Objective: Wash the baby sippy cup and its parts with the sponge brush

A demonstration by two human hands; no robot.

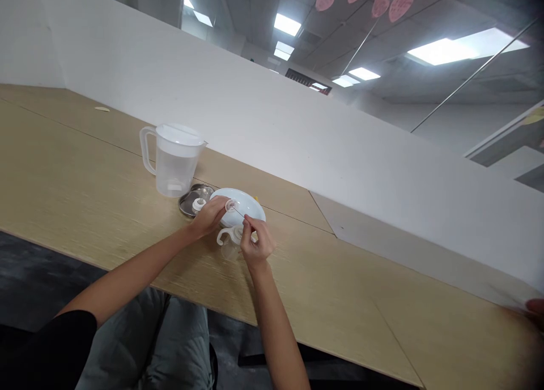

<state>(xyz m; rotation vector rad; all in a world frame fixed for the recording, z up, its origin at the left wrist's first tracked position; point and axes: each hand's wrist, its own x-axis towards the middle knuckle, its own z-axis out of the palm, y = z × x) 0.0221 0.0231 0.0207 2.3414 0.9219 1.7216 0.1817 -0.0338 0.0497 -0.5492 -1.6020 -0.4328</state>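
Observation:
My left hand (210, 215) is closed on a small clear round piece (230, 205), held over the white bowl (244, 200). Between the fingertips of my right hand (257, 240) is a thin stick (238, 212), whose far end reaches the round piece; its tip is too small to make out. Below my hands stands a small clear bottle (230, 249) with white curved handles, partly covered by my right hand. To the left of the bowl, a round metal tray (186, 204) carries a white ring-shaped cap (198, 204).
A clear plastic pitcher (176, 166) with a white lid stands behind the tray. The wooden table (106, 191) meets a white partition (272, 123) at the back. A bit of yellow (256, 198) shows behind the bowl. Another person's hand (535, 306) appears at the right edge.

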